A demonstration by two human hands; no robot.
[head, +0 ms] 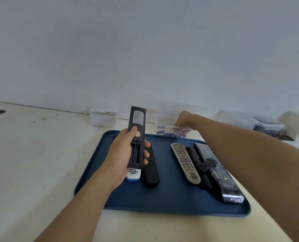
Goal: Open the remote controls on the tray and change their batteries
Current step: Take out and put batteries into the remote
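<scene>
Cream table (31,163) carries everything, a pale wall behind it. Blue tray (171,198) sits in the middle of the table, long side facing the person. Clear plastic bins line the back edge: a small white one (102,117) left of centre, a larger clear bin (178,112) behind the tray, more lidded bins (260,124) far right. On the tray's right half, three remotes lie side by side and touching: a grey remote (185,163) with purple buttons, a slim black one (196,163) partly under it, and a black remote in wrinkled plastic wrap (222,175) at the outer edge, with a loose black cover piece (207,165) lying on top of them. On the tray's left half, a black remote (150,168) lies face up, and a white-and-blue remote (133,174) peeks out beside it. Left hand (122,154) grips a dark remote (136,137) above the tray, held upright, back side toward the camera, battery bay open and empty; thumb presses the back, fingers (146,152) wrap the far edge. Right hand (182,120) reaches past the tray to the clear bin's front; knuckles bent, what it grasps is hidden, so cannot tell. Purple batteries (169,133) lie on the table just behind the tray.
</scene>
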